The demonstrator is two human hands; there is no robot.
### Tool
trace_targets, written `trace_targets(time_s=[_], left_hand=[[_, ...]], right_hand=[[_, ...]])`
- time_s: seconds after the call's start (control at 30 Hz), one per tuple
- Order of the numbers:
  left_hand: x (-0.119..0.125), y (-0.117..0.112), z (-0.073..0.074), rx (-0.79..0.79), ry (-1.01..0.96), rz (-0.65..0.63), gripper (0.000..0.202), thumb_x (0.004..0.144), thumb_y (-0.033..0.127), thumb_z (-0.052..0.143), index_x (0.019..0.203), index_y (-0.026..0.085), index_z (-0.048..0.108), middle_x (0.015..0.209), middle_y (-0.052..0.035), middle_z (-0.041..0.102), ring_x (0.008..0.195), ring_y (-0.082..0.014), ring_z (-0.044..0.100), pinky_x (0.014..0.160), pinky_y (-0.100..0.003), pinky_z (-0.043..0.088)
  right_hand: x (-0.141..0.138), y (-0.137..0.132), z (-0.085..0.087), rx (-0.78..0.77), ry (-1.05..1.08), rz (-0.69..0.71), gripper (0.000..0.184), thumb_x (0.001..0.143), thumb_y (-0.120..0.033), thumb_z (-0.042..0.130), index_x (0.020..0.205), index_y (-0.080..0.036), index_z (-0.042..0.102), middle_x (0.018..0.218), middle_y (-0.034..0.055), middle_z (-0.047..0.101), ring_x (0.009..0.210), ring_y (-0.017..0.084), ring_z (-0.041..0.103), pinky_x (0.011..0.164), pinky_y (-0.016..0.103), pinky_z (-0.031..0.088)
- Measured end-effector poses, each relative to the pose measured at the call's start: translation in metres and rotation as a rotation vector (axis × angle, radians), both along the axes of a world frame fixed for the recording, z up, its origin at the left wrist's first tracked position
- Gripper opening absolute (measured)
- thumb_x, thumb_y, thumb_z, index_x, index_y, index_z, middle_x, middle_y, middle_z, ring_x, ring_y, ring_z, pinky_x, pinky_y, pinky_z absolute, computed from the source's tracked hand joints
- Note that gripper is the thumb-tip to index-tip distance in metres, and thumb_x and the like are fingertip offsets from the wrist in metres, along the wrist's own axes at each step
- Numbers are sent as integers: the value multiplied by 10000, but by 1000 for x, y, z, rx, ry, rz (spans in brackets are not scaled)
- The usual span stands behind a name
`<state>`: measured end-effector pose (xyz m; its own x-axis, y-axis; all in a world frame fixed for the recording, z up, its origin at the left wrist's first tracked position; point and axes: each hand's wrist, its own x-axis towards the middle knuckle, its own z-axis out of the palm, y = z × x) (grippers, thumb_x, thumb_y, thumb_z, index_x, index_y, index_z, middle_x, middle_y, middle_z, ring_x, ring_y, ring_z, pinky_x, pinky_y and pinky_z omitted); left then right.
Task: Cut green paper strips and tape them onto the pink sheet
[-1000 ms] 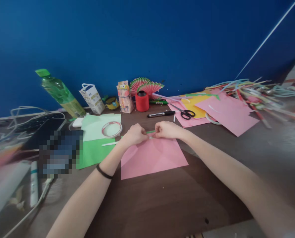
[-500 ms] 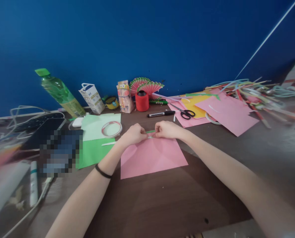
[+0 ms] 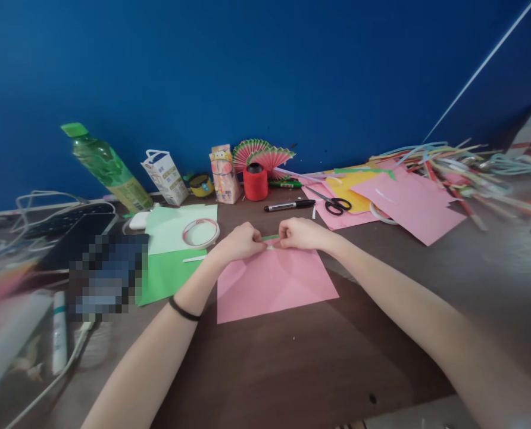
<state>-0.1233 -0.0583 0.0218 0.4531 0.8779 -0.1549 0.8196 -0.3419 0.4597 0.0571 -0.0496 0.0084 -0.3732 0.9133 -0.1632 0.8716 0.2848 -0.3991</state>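
A sheet of pink paper (image 3: 277,286) lies on the dark wooden table before me. Along its far edge runs a green strip (image 3: 271,237), with a narrow white strip just below it between my fingers. My left hand (image 3: 243,241) is closed in a pinch on the far edge, left of the middle. Close by, my right hand (image 3: 300,233) pinches the same edge on the right. Both sets of fingertips hide the paper's far corners and part of the strips.
Left are a tape roll (image 3: 200,233), green paper (image 3: 171,274), a phone (image 3: 109,274) and a bottle (image 3: 109,170). Beyond my hands are a black marker (image 3: 290,205), scissors (image 3: 337,206), a red spool (image 3: 255,182) and paper fans (image 3: 272,162). Pink sheets (image 3: 412,205) lie right.
Almost nothing differs. Both hands stay at the pink paper's far edge, with only a very slight shift of the view and my left forearm.
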Motion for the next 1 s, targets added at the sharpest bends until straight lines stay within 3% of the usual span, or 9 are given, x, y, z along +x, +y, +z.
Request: trace_targets(time_s=[0.57,1.0], left_hand=[[-2,2,2,12,23,-101,243,694,287,483,635,138,664,660,-39,579,722,-179,540,641,-257,391],[1,0,-5,67,103,-15,159,698,276,515,679,169,631,781,-45,514,776,-184,546,696,-266,421]], right_hand=[[0,-2,3,-13,11,-10,235,639,-436,631,703,-220,568,793,-9,656,677,143,576,523,231,336],[0,-1,1,-1,17,-15,236,629,-444,630,692,-223,572,776,-13,660,668,149,576,518,231,332]])
